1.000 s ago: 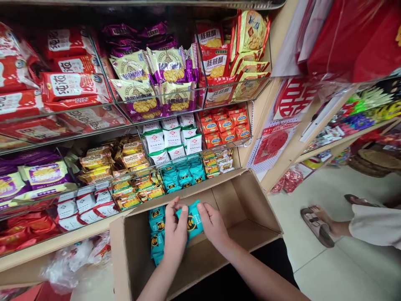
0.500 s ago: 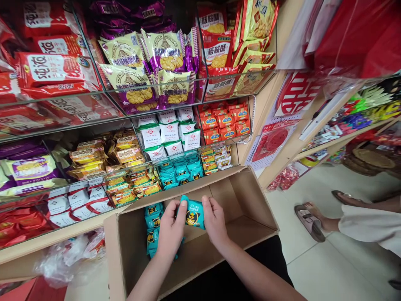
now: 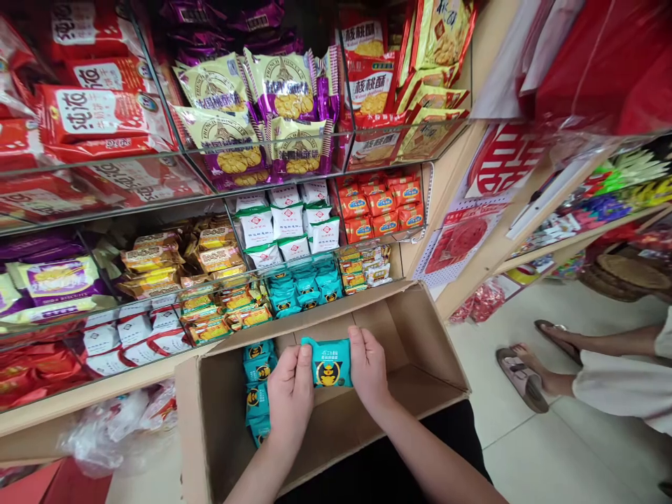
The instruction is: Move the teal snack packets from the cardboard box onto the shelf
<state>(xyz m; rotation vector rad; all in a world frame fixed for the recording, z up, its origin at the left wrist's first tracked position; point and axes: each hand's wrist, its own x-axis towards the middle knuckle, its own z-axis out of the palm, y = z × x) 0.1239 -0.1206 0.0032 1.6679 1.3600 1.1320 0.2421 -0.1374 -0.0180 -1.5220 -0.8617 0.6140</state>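
Note:
A small teal snack packet point(image 3: 330, 361) with a yellow and black print is stretched between my two hands, above an open cardboard box point(image 3: 409, 378). My left hand point(image 3: 291, 385) pinches its left end. My right hand point(image 3: 367, 364) grips the right end between thumb and fingers. Inside the box, along its left side, lie several more teal packets point(image 3: 257, 381), partly hidden by my left hand and forearm. Much of the box's brown bottom shows to the right of them.
Behind the box, divided shelves hold teal packets point(image 3: 307, 283), white packets point(image 3: 288, 222), red packets point(image 3: 382, 203) and purple biscuit bags point(image 3: 294, 143). Crumpled plastic bags point(image 3: 113, 427) lie at lower left. A person's sandalled foot point(image 3: 522, 378) stands on the tiles to the right.
The packet has been turned from tilted to nearly level and faces me more squarely. Both hands have shifted slightly right. A person's legs at right have moved a little.

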